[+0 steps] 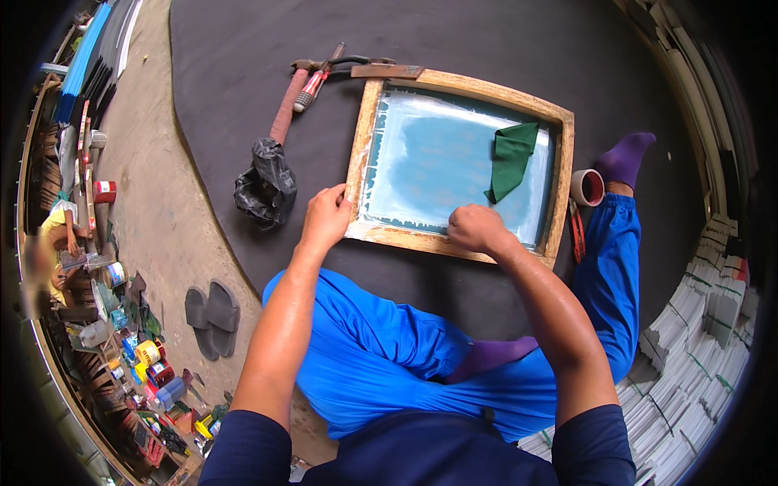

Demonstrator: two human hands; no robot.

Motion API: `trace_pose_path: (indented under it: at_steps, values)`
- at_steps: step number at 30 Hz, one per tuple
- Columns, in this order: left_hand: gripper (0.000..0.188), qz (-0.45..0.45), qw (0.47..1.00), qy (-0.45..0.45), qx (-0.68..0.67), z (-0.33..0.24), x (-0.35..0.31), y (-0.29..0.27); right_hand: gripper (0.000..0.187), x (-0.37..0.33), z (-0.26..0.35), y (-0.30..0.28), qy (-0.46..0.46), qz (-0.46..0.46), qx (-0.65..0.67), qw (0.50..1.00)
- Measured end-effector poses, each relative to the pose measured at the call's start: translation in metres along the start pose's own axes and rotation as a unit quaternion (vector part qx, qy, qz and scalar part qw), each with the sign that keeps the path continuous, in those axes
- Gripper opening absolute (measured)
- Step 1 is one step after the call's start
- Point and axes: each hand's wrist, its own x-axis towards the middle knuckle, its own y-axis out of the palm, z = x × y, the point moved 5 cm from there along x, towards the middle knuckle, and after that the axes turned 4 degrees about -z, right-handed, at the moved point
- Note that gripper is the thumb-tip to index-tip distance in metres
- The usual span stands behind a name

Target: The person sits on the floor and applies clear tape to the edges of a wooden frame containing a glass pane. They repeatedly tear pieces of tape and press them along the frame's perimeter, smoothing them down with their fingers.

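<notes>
A wooden-framed printing screen (458, 245), with blue-green mesh and white smears along its inner edges, lies in front of me. My left hand (327, 217) grips the frame's near left corner. Closed in a fist, my right hand (478, 228) rests over the near rail; what its fingers hold, if anything, is hidden. Just beyond that fist, a folded dark green cloth (514, 158) lies on the right part of the mesh. Across the far left corner sits a brown wooden strip (387, 72).
Left of the screen are a hammer (288, 108), a screwdriver (314, 87) and a crumpled black bag (269, 185). A round container, reddish inside (587, 188), stands by my purple-socked foot (626, 159). Slippers (212, 317), paint containers (148, 353) and a person (58, 247) are left; paper stacks (679, 389) right.
</notes>
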Motion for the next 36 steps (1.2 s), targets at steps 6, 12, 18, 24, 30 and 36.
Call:
trace_pose_path:
  at_steps: [6, 12, 18, 24, 30, 36]
  values:
    - [0.032, 0.02, 1.0, -0.002, 0.01, 0.002, 0.002, -0.001, 0.029, 0.031, 0.043, 0.013, -0.018, -0.005, 0.018, 1.0]
    - [0.032, 0.027, 0.999, 0.01, 0.02, 0.0, 0.003, 0.0, 0.032, 0.053, 0.081, 0.016, -0.033, -0.026, 0.044, 0.998]
    - [0.03, 0.023, 0.999, 0.015, 0.032, 0.0, 0.004, 0.0, 0.032, 0.072, 0.11, 0.02, -0.047, -0.014, 0.061, 0.997]
    - [0.027, 0.036, 0.998, 0.014, 0.046, -0.004, 0.004, -0.001, 0.033, 0.081, 0.124, 0.024, -0.033, 0.004, 0.067, 0.997]
    - [0.025, 0.032, 0.998, 0.02, 0.049, -0.005, 0.004, -0.001, 0.032, 0.083, 0.129, 0.028, -0.013, 0.028, 0.092, 0.995]
    - [0.03, -0.003, 0.998, 0.049, 0.05, -0.002, 0.003, 0.0, 0.035, 0.082, 0.119, 0.022, 0.012, 0.068, 0.131, 0.989]
